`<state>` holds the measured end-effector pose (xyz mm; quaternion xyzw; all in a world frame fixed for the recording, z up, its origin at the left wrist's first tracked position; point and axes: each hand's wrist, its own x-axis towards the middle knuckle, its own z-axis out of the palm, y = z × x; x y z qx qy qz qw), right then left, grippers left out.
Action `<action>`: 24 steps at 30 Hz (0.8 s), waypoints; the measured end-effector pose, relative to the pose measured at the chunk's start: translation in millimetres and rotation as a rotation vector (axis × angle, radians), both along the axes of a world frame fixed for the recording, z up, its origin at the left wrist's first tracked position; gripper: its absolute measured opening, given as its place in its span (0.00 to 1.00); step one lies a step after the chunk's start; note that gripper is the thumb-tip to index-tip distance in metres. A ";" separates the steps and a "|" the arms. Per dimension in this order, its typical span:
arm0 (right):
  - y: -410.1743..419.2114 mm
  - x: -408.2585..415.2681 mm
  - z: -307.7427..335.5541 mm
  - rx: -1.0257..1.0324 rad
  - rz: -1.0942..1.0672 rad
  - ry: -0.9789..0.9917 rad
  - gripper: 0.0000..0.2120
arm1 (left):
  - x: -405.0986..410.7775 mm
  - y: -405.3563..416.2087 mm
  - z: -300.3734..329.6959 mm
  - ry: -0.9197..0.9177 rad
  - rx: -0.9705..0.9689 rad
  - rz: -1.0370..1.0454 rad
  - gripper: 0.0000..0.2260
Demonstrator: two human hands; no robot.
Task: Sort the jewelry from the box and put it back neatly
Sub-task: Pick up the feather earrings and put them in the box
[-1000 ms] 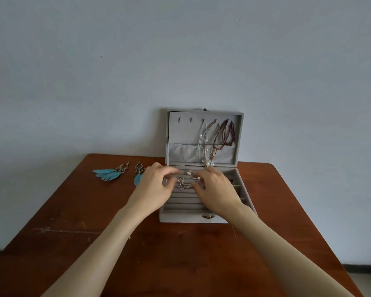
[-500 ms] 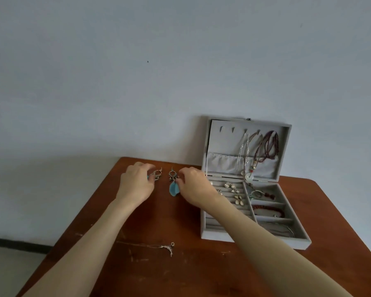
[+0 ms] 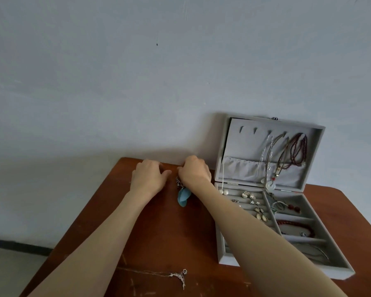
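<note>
Half a second before, both your hands sat a bit nearer to you on the table [image 3: 159, 236], left of the jewelry box [image 3: 234, 257]. Then they slid up to the far edge, still left of the box.

Your left hand [image 3: 149, 179] lay knuckles up, well left of the box. Its fingers were curled down. The feather earring it was touching earlier was hidden under it, so I could not tell if it held that one or just covered it.

Just beside it, nearer the box, the blue feather earring [image 3: 183, 197] hung out from under your right hand [image 3: 194, 171]. Your right fingers were bent down on its metal top, and it looked like you were pinching it.

A thin silver chain [image 3: 169, 275] lay on the table close to you, left of the box, and no hand touched it.

The box stood open. Necklaces [image 3: 287, 151] hung in its lid, and small earrings [image 3: 258, 211] sat in its rows.

I think this means you had left the box and gone for the two feather earrings. They had not gone into the box yet, and neither had the chain.
</note>
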<state>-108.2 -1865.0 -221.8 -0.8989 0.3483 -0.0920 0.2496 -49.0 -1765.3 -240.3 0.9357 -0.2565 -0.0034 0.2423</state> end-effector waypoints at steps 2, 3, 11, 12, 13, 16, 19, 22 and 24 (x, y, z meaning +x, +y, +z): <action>-1.9 2.9 -3.4 -0.012 -0.019 -0.023 0.10 | 0.8 -5.3 0.1 -0.020 0.032 0.005 0.14; -2.9 3.9 -4.9 -0.007 -0.022 -0.034 0.10 | 1.1 -7.7 0.0 -0.022 0.041 0.004 0.14; -6.1 -3.7 -4.2 0.158 0.000 -0.178 0.10 | -0.6 -14.0 2.4 0.003 -0.041 -0.108 0.06; -6.6 -6.2 -2.5 0.197 0.000 -0.211 0.09 | -1.4 -12.8 2.6 0.016 -0.042 -0.128 0.06; -6.6 -9.1 -0.6 0.239 -0.004 -0.247 0.08 | -2.6 -10.9 2.6 0.036 -0.059 -0.136 0.06; -4.0 -23.9 6.8 0.341 -0.014 -0.346 0.07 | -12.6 -1.9 10.3 0.066 -0.222 -0.077 0.04; -1.2 -51.1 18.0 0.462 0.026 -0.426 0.06 | -34.2 8.3 32.2 0.096 -0.439 -0.061 0.04; -0.4 -90.5 34.3 0.633 0.069 -0.534 0.07 | -65.3 17.6 61.3 0.218 -0.592 -0.152 0.04; -0.6 -121.1 44.4 0.630 0.100 -0.547 0.06 | -89.3 22.0 80.0 0.307 -0.680 -0.226 0.04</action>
